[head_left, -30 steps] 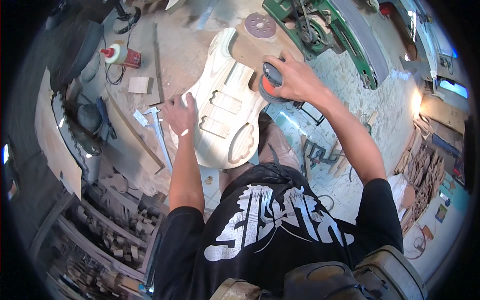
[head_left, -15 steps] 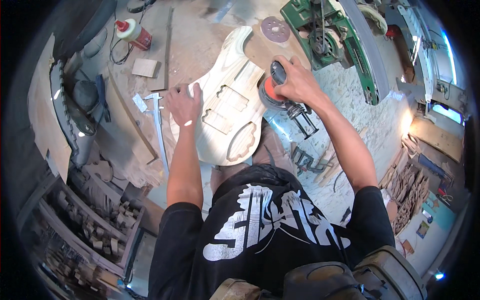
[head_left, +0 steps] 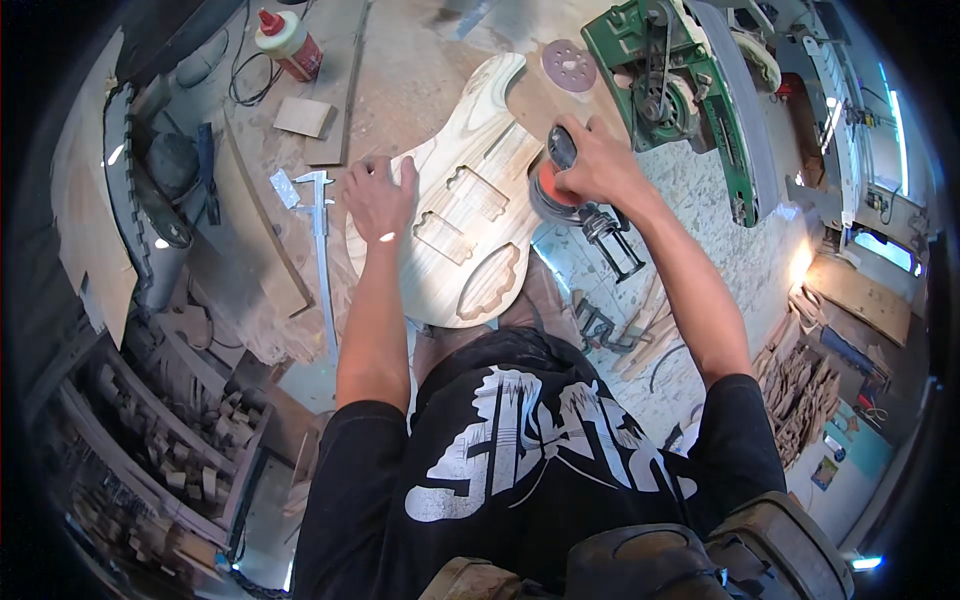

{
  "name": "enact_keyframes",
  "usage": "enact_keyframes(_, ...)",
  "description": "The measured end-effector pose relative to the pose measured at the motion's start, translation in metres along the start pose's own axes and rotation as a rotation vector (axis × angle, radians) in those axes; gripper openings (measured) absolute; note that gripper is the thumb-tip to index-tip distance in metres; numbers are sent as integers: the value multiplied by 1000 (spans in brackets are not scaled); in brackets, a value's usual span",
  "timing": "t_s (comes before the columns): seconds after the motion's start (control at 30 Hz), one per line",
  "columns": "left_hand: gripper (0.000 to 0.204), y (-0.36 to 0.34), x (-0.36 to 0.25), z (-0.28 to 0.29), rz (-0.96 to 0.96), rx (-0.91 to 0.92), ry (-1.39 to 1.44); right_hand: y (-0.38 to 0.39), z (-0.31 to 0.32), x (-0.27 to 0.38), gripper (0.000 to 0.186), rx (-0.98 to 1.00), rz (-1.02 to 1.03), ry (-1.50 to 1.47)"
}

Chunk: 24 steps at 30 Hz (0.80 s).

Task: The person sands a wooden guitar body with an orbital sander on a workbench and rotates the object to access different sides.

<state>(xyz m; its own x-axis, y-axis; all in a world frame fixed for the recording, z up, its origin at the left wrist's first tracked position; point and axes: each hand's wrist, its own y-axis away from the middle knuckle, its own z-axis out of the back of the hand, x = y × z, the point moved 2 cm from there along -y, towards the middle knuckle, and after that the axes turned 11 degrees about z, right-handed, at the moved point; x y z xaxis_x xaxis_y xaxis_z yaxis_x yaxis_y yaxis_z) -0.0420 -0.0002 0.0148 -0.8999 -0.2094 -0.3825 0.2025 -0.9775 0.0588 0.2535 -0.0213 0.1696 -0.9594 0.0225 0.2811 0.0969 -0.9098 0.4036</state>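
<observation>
A pale wooden electric guitar body (head_left: 440, 280) lies before me, its long horn pointing away, with routed cavities cut in its face. My left hand (head_left: 380, 200) grips its left edge, thumb on top and fingers curled. In my right hand (head_left: 598, 165) is an orbital sander (head_left: 562, 150) with a black top and a red-orange middle, fingers wrapped round its head. The sander's pad meets the body's right edge, tilted on its side; the exact contact is hard to see. A black frame-like part sticks out of the sander toward me.
To the left lie a caliper (head_left: 320, 230), a wood block (head_left: 304, 117) and long boards. A glue bottle (head_left: 290, 45) with a red cap stands at the far left. Beyond the body rests a round sanding disc (head_left: 569, 66). A green belt machine (head_left: 690, 95) stands at right, near a clamp (head_left: 597, 330).
The whole view has shifted, so the bench things sit a little further right. Both hands keep their holds, and the sander stays at the body's right edge.
</observation>
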Motion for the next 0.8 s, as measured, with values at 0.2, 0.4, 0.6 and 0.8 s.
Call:
enact_keyframes(0.2,49,-1,1,-3,5,-9,1,1,-5,-6,73,-8,3,48)
enact_keyframes(0.4,49,0,-1,0,-2,-2,-27,-1,1,4,75,-3,-15,20)
enact_keyframes(0.6,51,0,-1,1,5,17,-19,-1,-4,-3,73,-8,-20,34)
enact_keyframes(0.8,51,0,-4,4,20,58,-22,1,1,6,72,16,-18,26)
